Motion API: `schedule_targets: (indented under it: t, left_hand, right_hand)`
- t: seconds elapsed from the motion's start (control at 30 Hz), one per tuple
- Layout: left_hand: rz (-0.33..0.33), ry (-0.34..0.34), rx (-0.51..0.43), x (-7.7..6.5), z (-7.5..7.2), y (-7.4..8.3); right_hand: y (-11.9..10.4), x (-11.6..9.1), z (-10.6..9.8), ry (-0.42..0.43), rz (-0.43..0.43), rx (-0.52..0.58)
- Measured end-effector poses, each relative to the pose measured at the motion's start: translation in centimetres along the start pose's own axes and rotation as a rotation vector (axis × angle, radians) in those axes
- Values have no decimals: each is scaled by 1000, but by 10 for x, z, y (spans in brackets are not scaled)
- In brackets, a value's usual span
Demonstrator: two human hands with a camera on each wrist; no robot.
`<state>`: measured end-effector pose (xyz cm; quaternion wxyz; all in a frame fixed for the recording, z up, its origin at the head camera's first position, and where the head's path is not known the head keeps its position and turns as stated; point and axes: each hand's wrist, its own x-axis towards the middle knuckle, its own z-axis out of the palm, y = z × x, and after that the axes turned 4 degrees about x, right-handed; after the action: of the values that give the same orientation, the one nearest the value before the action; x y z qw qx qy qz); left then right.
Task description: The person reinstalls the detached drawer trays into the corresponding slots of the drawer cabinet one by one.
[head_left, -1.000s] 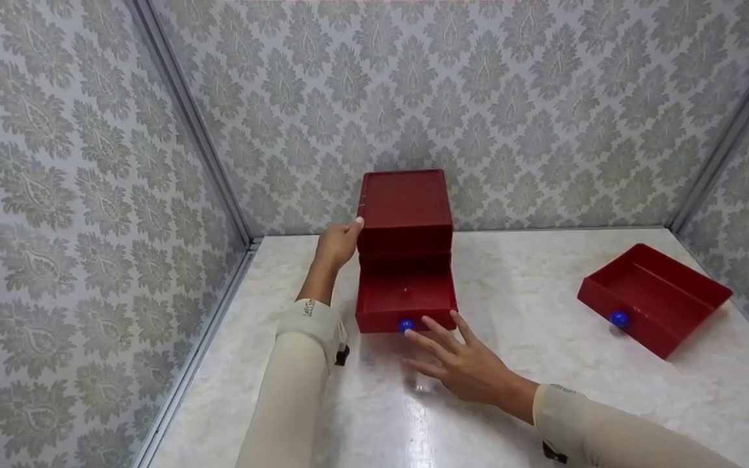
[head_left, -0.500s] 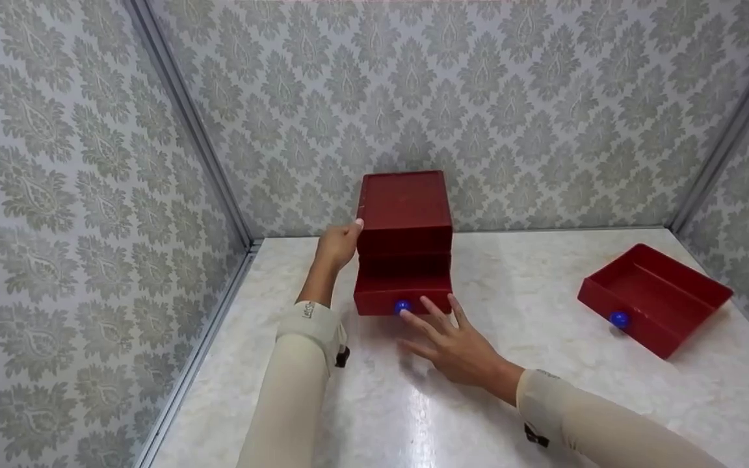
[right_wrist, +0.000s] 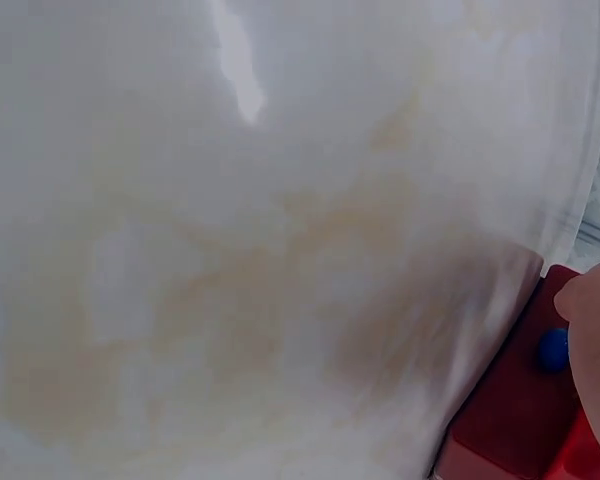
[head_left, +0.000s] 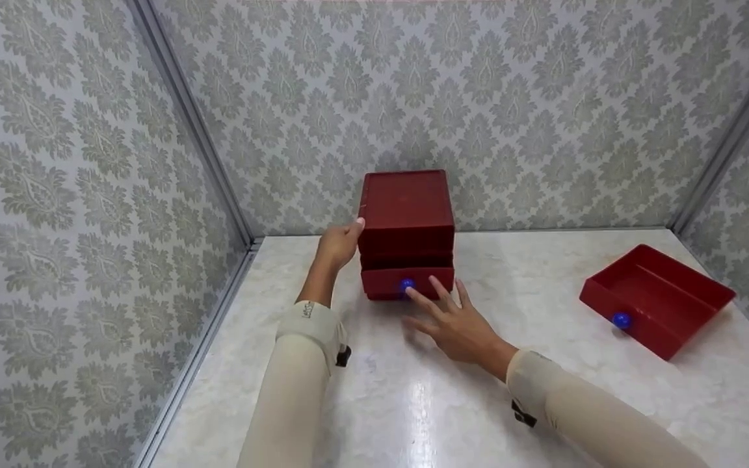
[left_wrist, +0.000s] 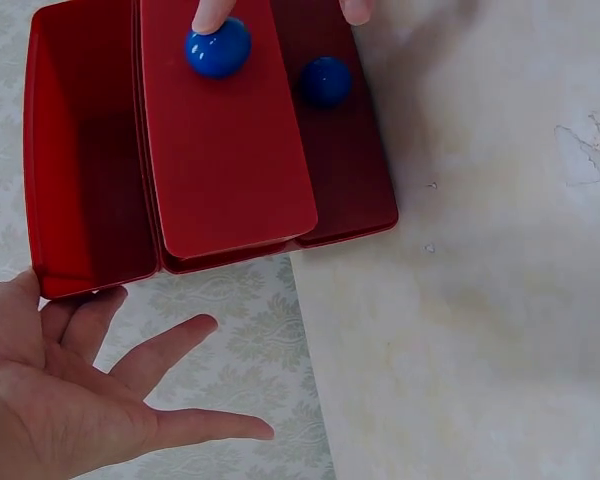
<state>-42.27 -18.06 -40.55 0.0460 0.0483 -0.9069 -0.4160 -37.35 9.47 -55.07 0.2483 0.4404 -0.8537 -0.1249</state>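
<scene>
Patterned walls point(head_left: 478, 117) stand around a pale table point(head_left: 524, 390). On it, near the back wall, is the red cabinet point(head_left: 407, 198), its top slot hollow. A loose drawer point(head_left: 651, 335) lies well apart to the right, opening upward. The middle drawer point(left_wrist: 230, 150) juts partly from the cabinet; the bottom drawer point(left_wrist: 345, 170) sits farther in beneath it. The right hand point(head_left: 462, 331) has its fingers spread wide at the middle drawer's front. The left hand point(head_left: 337, 246) is at the cabinet's left side, thumb tip by the top's front corner, its fingers fanned apart. One right fingertip touches the middle knob point(left_wrist: 218, 48), blue like the bottom knob point(left_wrist: 326, 81) and the loose drawer's knob point(head_left: 621, 320).
</scene>
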Motion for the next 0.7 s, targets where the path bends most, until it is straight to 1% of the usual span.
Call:
schedule_targets:
  t: [0.1, 0.33, 0.47, 0.6, 0.7]
  left_hand:
    - [5, 6, 3, 0, -1, 0]
    - [-8, 11, -5, -1, 1, 1]
    - [-13, 12, -10, -1, 1, 1]
    - [-13, 5, -5, 0, 0, 1]
    - [-17, -7, -3, 1, -1, 1]
  right_hand:
    - [2, 5, 2, -34, 20, 15]
    - [4, 13, 6, -79, 73, 29]
    - [5, 16, 7, -127, 91, 36]
    - [6, 20, 8, -169, 113, 71]
    - [7, 24, 9, -172, 123, 97]
